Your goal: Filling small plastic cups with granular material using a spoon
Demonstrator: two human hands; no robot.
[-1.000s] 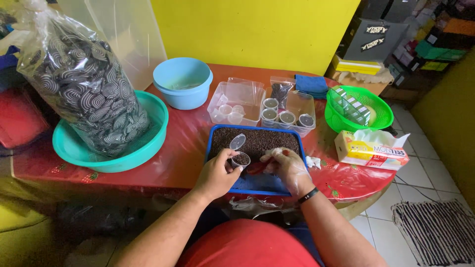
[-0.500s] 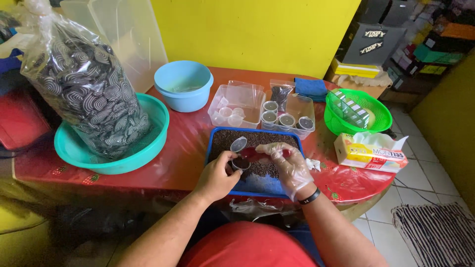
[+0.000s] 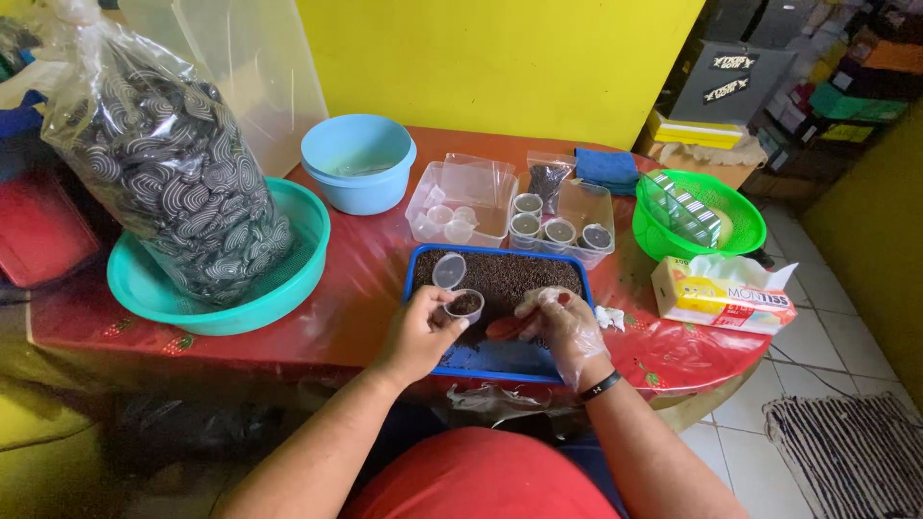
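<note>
We hold a small clear cup (image 3: 464, 306) in our left hand (image 3: 421, 332), fingers closed round it, hinged lid standing open on its far side. It hangs over the near left part of the blue tray (image 3: 423, 264) of dark grains. Just right of it, our gloved right hand (image 3: 562, 322) pinches a red spoon (image 3: 507, 327), bowl pointing left toward the cup's mouth.

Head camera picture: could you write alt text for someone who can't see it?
A person's left hand holds a small clear cup with a hinged lid over a blue tray of dark grains, while the gloved right hand holds a red scoop beside it, on a red table.
</note>
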